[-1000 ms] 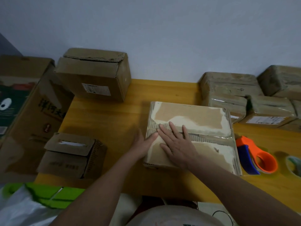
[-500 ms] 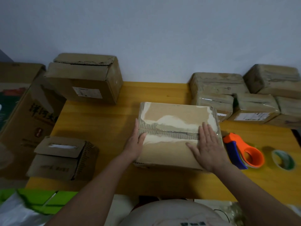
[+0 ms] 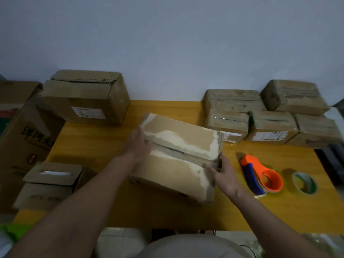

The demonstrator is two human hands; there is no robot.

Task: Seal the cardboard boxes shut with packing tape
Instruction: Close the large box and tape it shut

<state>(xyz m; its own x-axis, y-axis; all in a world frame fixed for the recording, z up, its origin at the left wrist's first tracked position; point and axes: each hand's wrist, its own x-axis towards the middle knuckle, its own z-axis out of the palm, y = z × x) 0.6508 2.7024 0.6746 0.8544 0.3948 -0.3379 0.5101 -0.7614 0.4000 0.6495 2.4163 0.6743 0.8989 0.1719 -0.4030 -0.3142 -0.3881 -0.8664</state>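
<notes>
A flat cardboard box [image 3: 178, 170] with torn white patches and a taped centre seam is tilted above the yellow table [image 3: 93, 146], skewed clockwise. My left hand [image 3: 138, 144] grips its left side. My right hand [image 3: 223, 175] grips its right end near the seam. An orange and blue tape dispenser [image 3: 260, 175] lies on the table just right of my right hand. A roll of tape [image 3: 304, 182] with a green core lies further right.
Several taped boxes [image 3: 270, 116] are stacked at the back right. A larger box [image 3: 83, 97] stands at the back left, a small open-flapped box [image 3: 50, 183] at the front left, and a big printed carton [image 3: 22, 138] off the left edge.
My right hand slid along the seam to the box's right end. Both hands then gripped the sides, and the box has lifted off the table and turned.
</notes>
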